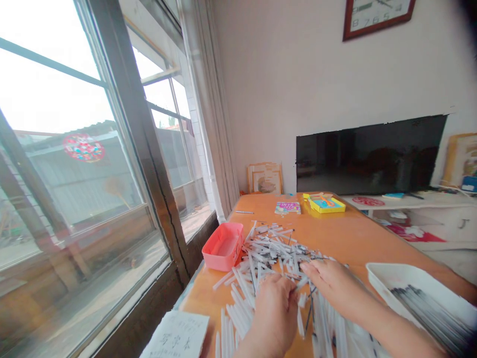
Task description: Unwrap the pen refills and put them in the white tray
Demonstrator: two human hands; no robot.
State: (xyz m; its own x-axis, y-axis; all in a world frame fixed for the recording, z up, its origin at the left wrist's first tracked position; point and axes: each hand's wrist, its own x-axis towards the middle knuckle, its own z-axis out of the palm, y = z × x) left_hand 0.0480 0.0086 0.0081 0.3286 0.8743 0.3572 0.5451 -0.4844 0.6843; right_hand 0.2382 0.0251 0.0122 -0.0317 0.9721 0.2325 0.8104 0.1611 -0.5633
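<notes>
A large heap of white pen barrels and thin dark refills (274, 251) covers the near half of an orange wooden table (346, 233). My left hand (274, 311) rests on the heap with its fingers curled closed round something I cannot make out. My right hand (331, 283) lies just to its right, fingers pinched toward the left hand over a white tube (302, 283). Both hands meet above the pile near the table's front.
A pink plastic bin (222, 246) stands at the table's left edge beside the window. A white tray (380, 278) holding dark pens sits at the right. A yellow box (327, 204) and a small booklet (287, 207) lie at the far end. A paper sheet (178, 340) lies front left.
</notes>
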